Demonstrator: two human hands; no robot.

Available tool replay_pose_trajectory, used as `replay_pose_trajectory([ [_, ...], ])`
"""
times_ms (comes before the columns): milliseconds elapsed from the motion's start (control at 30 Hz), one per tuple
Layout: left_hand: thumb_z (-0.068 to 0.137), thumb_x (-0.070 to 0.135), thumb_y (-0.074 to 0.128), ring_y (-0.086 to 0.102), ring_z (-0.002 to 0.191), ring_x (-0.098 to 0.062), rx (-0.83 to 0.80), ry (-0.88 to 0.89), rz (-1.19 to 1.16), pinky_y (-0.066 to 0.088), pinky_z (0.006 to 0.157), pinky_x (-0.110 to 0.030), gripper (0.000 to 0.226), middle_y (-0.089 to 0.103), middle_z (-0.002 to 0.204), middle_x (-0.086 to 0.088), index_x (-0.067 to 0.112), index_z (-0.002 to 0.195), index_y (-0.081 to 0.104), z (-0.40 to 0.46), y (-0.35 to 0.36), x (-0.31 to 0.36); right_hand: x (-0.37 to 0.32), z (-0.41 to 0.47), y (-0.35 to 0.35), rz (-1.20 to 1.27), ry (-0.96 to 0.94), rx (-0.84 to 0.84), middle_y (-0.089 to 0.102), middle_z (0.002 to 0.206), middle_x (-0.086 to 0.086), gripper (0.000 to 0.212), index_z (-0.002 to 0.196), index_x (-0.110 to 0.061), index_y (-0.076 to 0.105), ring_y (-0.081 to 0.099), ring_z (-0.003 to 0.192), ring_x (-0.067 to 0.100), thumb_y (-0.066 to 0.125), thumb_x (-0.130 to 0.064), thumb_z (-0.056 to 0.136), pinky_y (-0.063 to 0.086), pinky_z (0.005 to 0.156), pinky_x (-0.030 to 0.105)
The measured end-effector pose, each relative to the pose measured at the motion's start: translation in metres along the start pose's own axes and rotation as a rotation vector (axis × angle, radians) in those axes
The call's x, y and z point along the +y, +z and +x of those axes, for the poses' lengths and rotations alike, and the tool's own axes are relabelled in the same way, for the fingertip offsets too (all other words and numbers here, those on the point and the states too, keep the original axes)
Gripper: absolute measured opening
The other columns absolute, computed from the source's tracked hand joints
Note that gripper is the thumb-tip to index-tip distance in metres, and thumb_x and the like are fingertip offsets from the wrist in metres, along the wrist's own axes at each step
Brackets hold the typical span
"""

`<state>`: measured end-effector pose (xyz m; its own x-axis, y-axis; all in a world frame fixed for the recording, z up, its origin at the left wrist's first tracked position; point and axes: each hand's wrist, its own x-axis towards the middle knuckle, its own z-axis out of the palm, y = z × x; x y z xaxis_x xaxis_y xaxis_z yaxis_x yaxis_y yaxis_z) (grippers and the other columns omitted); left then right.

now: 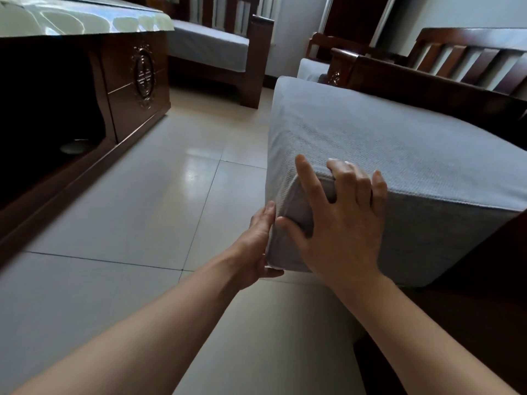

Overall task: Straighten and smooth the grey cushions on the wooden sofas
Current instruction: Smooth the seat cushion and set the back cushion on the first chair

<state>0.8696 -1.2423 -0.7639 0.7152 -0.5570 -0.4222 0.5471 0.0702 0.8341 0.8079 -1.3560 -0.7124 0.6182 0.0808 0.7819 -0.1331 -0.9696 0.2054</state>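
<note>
Partly hidden left hand (258,238), right hand (339,223) gripping grey cushion (399,143) corner

Thick grey cushion (385,143) lies flat on wooden sofa (445,89).

Pale glossy tile floor (148,212) with thin dark grout lines, catching soft window glare. Dark wooden coffee table (134,81) at left: carved round medallion (142,76) on the drawer front, reflective glass-like top (71,15), open shadowed recess underneath with a small pale round object (73,148) inside, unclear what. White wall (293,38) at the back. Bright window strips showing behind slatted dark wood backrest (228,12) at top centre. Tall dark wooden panel (356,15) right of that, possibly a door. Another slatted backrest (470,61) at far right. Overall dim daylight, no lamps visible.
</note>
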Motion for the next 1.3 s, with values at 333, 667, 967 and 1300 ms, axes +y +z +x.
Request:
replay_pose_trajectory([
  [333, 0.071, 0.084, 0.047, 0.071, 0.081, -0.025, 0.018, -0.158, -0.213, 0.057, 0.063, -0.037, 0.080, 0.073, 0.095, -0.012, 0.016, 0.110, 0.067, 0.002, 0.018, 0.018, -0.005, 0.000, 0.004, 0.065, 0.070, 0.032, 0.047, 0.121, 0.019, 0.078, 0.129, -0.019, 0.047, 0.038, 0.115, 0.034, 0.069, -0.059, 0.066, 0.023, 0.103, 0.053],
  [667, 0.071, 0.078, 0.053, 0.069, 0.060, -0.027, 0.023, -0.154, -0.237, 0.055, 0.054, -0.038, 0.075, 0.070, 0.064, -0.012, 0.006, 0.089, 0.063, -0.004, 0.018, 0.028, -0.009, 0.005, 0.003, 0.117, 0.078, 0.043, 0.050, 0.108, 0.016, 0.070, 0.124, -0.017, 0.047, 0.040, 0.101, 0.032, 0.067, -0.053, 0.067, 0.026, 0.091, 0.046],
  [967, 0.078, 0.072, 0.049, 0.069, 0.062, -0.023, 0.038, -0.029, -0.156, 0.056, 0.068, -0.041, 0.062, 0.069, 0.056, -0.001, 0.012, 0.093, 0.062, -0.017, 0.004, 0.031, -0.027, 0.015, 0.008, 0.086, 0.076, 0.077, 0.045, 0.103, 0.013, 0.066, 0.119, -0.016, 0.043, 0.036, 0.096, 0.029, 0.065, -0.051, 0.069, 0.025, 0.085, 0.043],
  [1300, 0.078, 0.068, 0.055, 0.065, 0.049, -0.019, 0.102, -0.005, -0.195, 0.049, 0.041, -0.026, 0.059, 0.072, 0.069, -0.001, 0.015, 0.102, 0.065, -0.027, -0.014, 0.035, -0.051, 0.023, 0.010, 0.120, 0.069, 0.116, 0.044, 0.102, 0.011, 0.060, 0.115, -0.013, 0.047, 0.036, 0.095, 0.028, 0.065, -0.046, 0.068, 0.026, 0.083, 0.043],
])
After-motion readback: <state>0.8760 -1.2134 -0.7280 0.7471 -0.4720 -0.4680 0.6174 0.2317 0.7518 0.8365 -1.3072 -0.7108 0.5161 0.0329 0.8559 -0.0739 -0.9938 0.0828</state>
